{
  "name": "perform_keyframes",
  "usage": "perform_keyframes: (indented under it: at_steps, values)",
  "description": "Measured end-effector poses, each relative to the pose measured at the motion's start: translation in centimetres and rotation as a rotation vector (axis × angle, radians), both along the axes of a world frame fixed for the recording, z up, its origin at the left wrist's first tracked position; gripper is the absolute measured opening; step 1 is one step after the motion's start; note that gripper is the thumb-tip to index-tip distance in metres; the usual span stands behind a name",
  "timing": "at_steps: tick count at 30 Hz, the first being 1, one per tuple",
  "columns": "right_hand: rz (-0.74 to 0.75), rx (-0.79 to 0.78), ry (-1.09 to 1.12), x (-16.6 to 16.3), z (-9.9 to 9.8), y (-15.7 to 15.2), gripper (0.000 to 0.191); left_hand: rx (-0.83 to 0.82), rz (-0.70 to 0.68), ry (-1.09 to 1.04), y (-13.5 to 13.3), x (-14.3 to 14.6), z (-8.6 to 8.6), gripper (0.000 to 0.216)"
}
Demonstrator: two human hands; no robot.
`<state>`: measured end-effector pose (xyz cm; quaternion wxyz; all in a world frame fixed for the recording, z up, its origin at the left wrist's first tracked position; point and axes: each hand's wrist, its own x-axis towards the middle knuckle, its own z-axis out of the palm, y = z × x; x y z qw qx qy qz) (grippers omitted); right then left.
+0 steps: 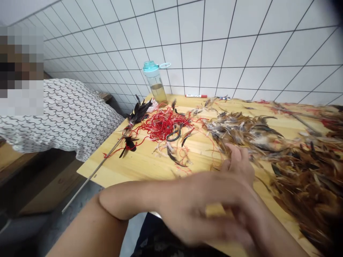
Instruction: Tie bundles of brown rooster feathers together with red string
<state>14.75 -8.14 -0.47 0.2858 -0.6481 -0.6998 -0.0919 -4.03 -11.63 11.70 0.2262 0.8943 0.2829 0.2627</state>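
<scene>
My left hand (211, 207) crosses in front of my right forearm, smeared by motion. Its fingers bend around or over the right wrist; I cannot tell whether they touch it or hold anything. Beyond it, my right hand (239, 164) reaches low over the table, fingers apart, at the near edge of a heap of grey-brown feathers (235, 130). No held thing shows in it. A larger pile of brown feathers (311, 182) lies to its right. Left of the hands is a tangle of red string (163, 123). A stick (93, 173) with black feathers (140, 110) tied at its end juts over the table's left edge.
A water bottle (157, 84) with a turquoise lid stands at the back of the wooden table (150, 166), by the tiled wall (214, 43). A red-and-white marker (196, 96) lies along the back edge. Another person in a patterned shirt (61, 117) is at the left.
</scene>
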Motion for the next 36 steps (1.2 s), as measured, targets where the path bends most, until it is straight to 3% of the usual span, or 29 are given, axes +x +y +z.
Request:
perform_keyframes:
  at_steps: [2, 5, 10, 16, 27, 30, 34, 36]
  values:
    - [0.004, -0.012, 0.000, 0.1, 0.0, 0.0, 0.045, 0.083, 0.071, 0.051, 2.3, -2.2, -0.2, 0.021]
    - [0.015, -0.055, -0.016, 0.1, -0.1, 0.0, 0.045, 0.241, 0.298, 0.288, 5.4, -6.1, -2.4, 0.023]
    - [0.024, -0.112, -0.023, -0.1, -0.2, 0.1, 0.043, 0.136, 0.326, 0.612, 7.9, -10.6, -6.8, 0.024]
    - [0.044, -0.082, -0.023, 0.0, -0.4, 0.3, 0.043, 0.122, 0.350, 0.630, 7.8, -11.4, -8.0, 0.021]
    - [0.206, -0.025, -0.112, 0.1, -0.7, 0.0, 0.030, 0.069, 0.517, 0.311, 7.7, -12.0, -5.7, 0.012]
    - [0.264, -0.029, -0.077, -0.1, -0.7, -0.3, 0.033, -0.134, 0.532, 0.084, 7.1, -11.0, -5.1, 0.009]
    - [0.413, -0.135, 0.106, -0.7, -0.6, -0.9, 0.038, -0.543, 0.387, -0.284, 6.4, -7.5, -5.4, 0.020]
    - [0.493, -0.188, 0.251, -1.0, -0.5, -1.2, 0.038, -0.661, 0.322, -0.369, 6.4, -5.1, -6.0, 0.025]
